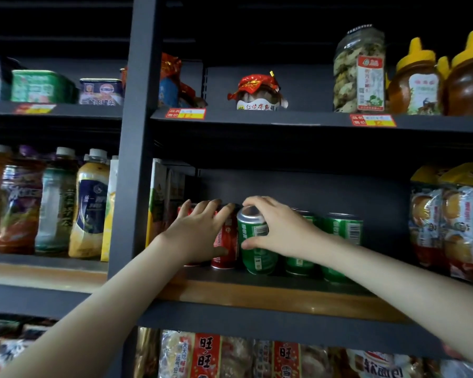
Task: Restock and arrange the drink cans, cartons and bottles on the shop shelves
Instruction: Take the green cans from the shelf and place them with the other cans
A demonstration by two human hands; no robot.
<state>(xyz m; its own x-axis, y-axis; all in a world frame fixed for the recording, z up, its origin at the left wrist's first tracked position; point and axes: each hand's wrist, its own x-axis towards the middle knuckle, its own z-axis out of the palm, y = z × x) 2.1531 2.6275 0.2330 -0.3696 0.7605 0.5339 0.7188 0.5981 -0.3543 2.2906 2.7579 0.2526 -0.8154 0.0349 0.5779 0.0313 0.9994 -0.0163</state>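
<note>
On the middle shelf (257,291) stand red cans and green cans in a row. My left hand (200,230) grips a red can (227,246) from the front, thumb low on its side, fingers spread over the tops of the red cans. My right hand (279,227) holds a tilted green can (257,241), fingers on its silver top and thumb on its side. Further green cans (344,230) stand upright to the right behind my right wrist. Tall cartons (159,203) lean at the shelf's left end.
Bottled drinks (58,203) fill the left bay. Packaged cakes (453,222) sit at the right of the can shelf. Jars (258,91) and honey bottles (415,80) stand on the shelf above; snack bags (208,356) lie below. A dark upright post (131,159) divides the bays.
</note>
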